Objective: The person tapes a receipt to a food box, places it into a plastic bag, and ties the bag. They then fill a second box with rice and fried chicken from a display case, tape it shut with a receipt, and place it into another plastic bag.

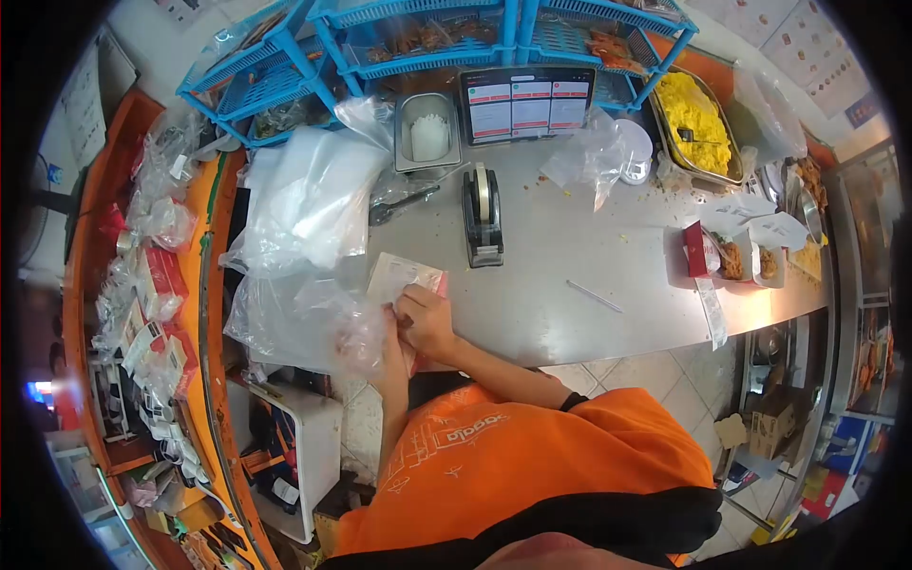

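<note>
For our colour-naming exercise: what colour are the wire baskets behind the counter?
The baskets are blue; the head view shows them best.

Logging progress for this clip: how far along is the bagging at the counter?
Done: filled food boxes sit at the right. In hand: the left hand grips a clear bag, and the right hand holds a paper slip. Left: the bag looks empty, and the tape dispenser stands untouched.

A white printed paper slip (401, 275) with a pink edge lies on the desk (570, 247), held at its near end by the curled fingers (413, 302) of the right hand (427, 321). A crumpled clear plastic bag (353, 334) bunches just left of those fingers, over the left hand (387, 344).
</note>
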Tool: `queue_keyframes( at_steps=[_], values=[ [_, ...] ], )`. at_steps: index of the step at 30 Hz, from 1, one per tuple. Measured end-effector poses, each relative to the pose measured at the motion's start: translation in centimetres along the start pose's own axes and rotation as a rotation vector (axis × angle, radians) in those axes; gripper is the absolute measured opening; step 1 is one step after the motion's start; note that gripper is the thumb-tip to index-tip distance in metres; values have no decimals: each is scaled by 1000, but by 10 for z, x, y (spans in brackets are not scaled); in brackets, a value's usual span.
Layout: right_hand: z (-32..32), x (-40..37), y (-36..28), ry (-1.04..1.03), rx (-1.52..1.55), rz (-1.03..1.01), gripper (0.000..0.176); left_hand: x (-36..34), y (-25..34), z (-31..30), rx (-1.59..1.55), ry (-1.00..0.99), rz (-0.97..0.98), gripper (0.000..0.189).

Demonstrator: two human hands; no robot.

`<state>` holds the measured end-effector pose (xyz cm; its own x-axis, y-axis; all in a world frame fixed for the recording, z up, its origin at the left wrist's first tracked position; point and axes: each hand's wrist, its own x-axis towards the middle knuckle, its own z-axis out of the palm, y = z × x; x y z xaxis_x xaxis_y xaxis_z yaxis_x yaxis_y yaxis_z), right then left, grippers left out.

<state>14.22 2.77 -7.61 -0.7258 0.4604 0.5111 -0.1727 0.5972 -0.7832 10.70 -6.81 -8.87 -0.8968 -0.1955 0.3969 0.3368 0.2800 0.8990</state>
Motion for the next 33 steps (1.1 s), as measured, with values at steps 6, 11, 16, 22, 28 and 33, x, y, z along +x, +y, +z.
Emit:
queue_keyframes(
  at_steps=[6,11,16,22,28,33],
  values=[
    [-22,5,-18,-46,61,100,16,34,19,-24,59,-560,-234,21],
    [-36,14,-21,-107,461,331,10,50,17,-29,510,-870,6,29],
    [-38,13,-3,-201,862,618,23,43,28,-24,71,-803,-356,43],
    [-34,13,6,-228,804,614,40,46,29,-28,18,-805,-630,47],
    [-38,17,3,-262,803,657,35,59,60,-25,215,-906,-720,39],
    [-42,19,-3,-312,773,724,34,58,39,-26,-77,-896,-634,34]
  ],
)
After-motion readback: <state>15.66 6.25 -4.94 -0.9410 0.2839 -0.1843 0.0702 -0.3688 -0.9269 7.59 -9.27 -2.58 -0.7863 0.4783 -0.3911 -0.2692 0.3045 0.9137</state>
